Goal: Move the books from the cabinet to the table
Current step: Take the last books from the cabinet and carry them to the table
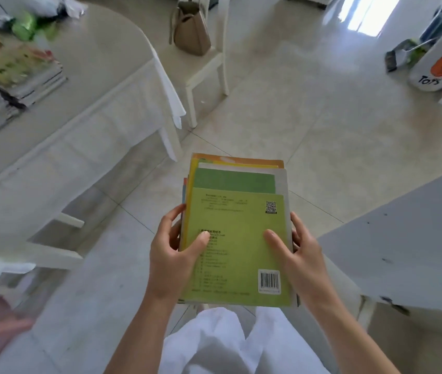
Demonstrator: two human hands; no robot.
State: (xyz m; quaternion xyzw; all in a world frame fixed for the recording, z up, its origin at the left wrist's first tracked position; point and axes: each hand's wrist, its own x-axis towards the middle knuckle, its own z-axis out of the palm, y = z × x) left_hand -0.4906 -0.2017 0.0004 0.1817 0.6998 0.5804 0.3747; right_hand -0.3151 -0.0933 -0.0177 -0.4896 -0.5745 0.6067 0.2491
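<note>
Both hands are wrapped around the stack of books (237,233), left hand (172,255) and right hand (299,259) clamping opposite side edges with thumbs on the green top cover, out over the floor, table (85,125) off to the left. Thin glossy paperbacks look light but slidey, so I'd squeeze the edges and support underneath.

A stack of books (237,233) sits at near centre, between the left hand (172,249) and right hand (302,255). The counter (101,85) lies to the far left, with another book pile (23,74) on it. A chair (209,60) stands behind the counter, a bag (191,31) on it. A toy bin (441,66) is far right.
</note>
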